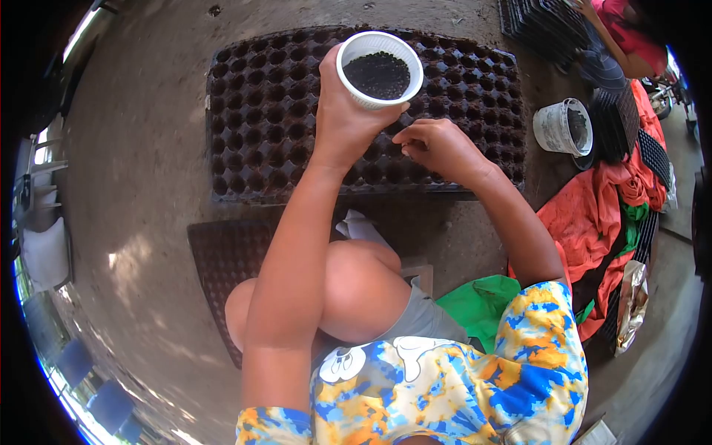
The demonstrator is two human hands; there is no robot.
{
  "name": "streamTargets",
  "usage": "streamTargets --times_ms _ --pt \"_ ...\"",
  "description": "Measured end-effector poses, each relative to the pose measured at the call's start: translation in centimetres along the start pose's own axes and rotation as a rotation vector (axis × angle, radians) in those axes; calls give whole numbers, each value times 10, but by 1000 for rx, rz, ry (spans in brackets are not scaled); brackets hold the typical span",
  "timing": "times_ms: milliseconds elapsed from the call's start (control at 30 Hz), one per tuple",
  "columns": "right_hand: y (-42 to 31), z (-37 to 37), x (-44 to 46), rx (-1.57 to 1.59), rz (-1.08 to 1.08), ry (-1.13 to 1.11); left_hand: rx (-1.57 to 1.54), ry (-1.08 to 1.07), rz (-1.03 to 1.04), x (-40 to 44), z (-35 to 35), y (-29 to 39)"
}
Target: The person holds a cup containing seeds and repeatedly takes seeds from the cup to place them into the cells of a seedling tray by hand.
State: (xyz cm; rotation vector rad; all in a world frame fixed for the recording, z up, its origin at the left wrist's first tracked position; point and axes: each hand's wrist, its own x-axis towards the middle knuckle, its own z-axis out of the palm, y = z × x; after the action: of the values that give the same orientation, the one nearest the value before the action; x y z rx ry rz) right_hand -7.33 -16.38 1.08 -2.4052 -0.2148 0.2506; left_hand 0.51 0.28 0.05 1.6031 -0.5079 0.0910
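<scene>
My left hand (341, 122) is wrapped round a white plastic cup (417, 74), tilted so its mouth faces me. Small black grains that look like seeds (377, 76) fill much of the cup. Beneath both hands lies a dark seedling tray (256, 119) with rows of round cells; soil shows on its ridges. Just right of the cup, my right hand (443, 148) is over the tray's near half, thumb and fingers pinched together. Whatever those fingertips hold, if anything, is too small to make out.
A second tray (230, 256) lies beside my bent knee. To the right are a whitish bucket (552, 127), stacked trays (615, 122), red cloth (586, 215) and green cloth (482, 304). Another person in red (630, 37) is at the upper right. Chairs (111, 404) stand lower left.
</scene>
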Motion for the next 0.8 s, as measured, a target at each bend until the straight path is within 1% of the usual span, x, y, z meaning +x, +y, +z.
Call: streamTargets --times_ms 133,333,633,800 --pt "-3 -1 0 137 94 -2 -37 4 -7 0 1 -1" --pt "-4 3 1 159 137 18 -12 5 14 1 1 -1" --pt "-4 1 0 117 148 -15 -41 24 16 2 3 -4" --pt "-5 5 -4 173 133 -2 -1 4 11 2 2 0"
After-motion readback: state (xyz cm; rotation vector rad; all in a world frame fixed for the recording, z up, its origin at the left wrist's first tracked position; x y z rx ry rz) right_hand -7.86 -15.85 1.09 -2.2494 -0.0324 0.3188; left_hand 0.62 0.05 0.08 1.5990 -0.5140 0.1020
